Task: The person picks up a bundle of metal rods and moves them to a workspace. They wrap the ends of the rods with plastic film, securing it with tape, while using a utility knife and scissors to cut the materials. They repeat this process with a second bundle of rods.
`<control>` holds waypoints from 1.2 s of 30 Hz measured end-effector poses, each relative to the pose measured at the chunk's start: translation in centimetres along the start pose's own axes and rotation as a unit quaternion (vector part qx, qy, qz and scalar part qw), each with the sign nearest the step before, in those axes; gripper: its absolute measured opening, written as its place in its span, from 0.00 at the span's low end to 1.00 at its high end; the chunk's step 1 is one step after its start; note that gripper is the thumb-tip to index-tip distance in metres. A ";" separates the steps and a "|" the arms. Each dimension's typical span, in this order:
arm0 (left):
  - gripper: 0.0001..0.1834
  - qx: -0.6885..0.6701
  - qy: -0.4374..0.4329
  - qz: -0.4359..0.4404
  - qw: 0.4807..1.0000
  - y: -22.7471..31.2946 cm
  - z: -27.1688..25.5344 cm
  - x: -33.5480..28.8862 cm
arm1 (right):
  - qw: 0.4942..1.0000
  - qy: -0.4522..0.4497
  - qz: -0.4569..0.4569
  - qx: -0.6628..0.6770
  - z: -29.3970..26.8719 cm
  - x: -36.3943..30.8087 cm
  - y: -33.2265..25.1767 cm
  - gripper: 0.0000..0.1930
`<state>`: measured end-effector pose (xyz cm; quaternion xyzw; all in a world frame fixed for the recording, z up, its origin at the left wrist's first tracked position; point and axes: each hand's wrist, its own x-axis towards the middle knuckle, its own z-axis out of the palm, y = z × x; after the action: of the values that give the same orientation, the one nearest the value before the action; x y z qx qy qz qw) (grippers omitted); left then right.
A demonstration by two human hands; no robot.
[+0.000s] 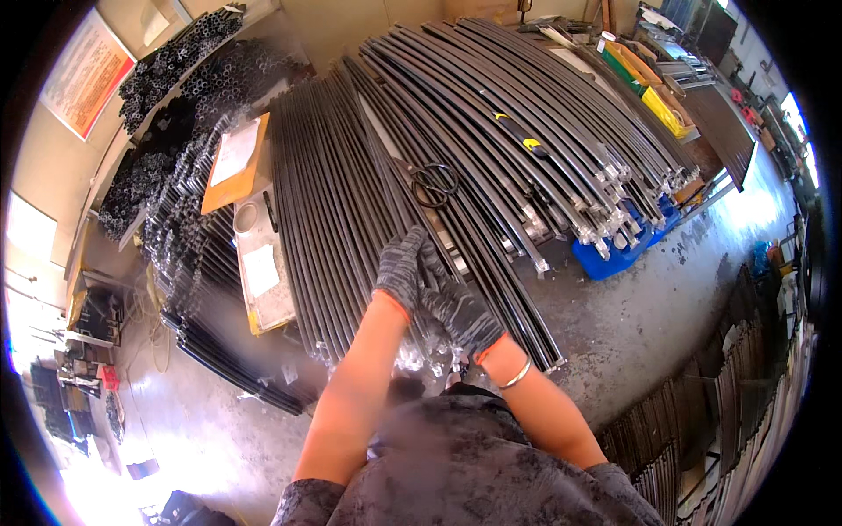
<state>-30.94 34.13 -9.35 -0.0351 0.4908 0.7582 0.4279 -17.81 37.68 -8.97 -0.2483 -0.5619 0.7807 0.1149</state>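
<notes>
Both hands wear grey knit gloves with orange cuffs and meet low over the near part of a row of long dark metal rods [329,193]. My left hand [399,273] is closed, its fingers drawn together beside the right fingertips. My right hand [462,314] is closed too, its fingers angled up against the left hand. Whatever lies between them is hidden by the gloves. Beyond them, scissors with black looped handles [436,186] rest on the rods. A yellow and black utility knife [519,136] lies farther right on thicker dark tubes [456,105], whose near ends are wrapped in clear plastic.
Left of the rods are an orange clipboard [230,193] with white paper, a tape roll [246,218] and a pale board [274,294]. Stacked tubes [175,96] fill the left rack. A blue plastic piece [614,256] sits under the right tube ends; yellow bins [664,110] stand far right.
</notes>
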 end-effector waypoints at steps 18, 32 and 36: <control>0.14 0.246 0.179 0.230 0.924 4.2 -11.8 -9.6 | 0.811 -0.002 -0.270 -0.520 -9.3 6.4 -1.4 0.20; 0.42 0.687 0.307 0.191 0.630 -3.5 -11.9 -9.1 | 0.550 0.039 -0.118 -0.826 -3.6 24.6 -2.6 0.18; 0.36 0.731 0.268 0.196 0.596 -3.1 -11.8 -9.3 | 0.582 0.012 -0.103 -0.807 -3.9 24.2 -4.6 0.15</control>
<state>-27.30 19.77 -13.30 0.1844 0.9684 0.1679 0.0005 -36.84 53.50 -11.92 -0.1886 -0.9808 -0.0140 -0.0469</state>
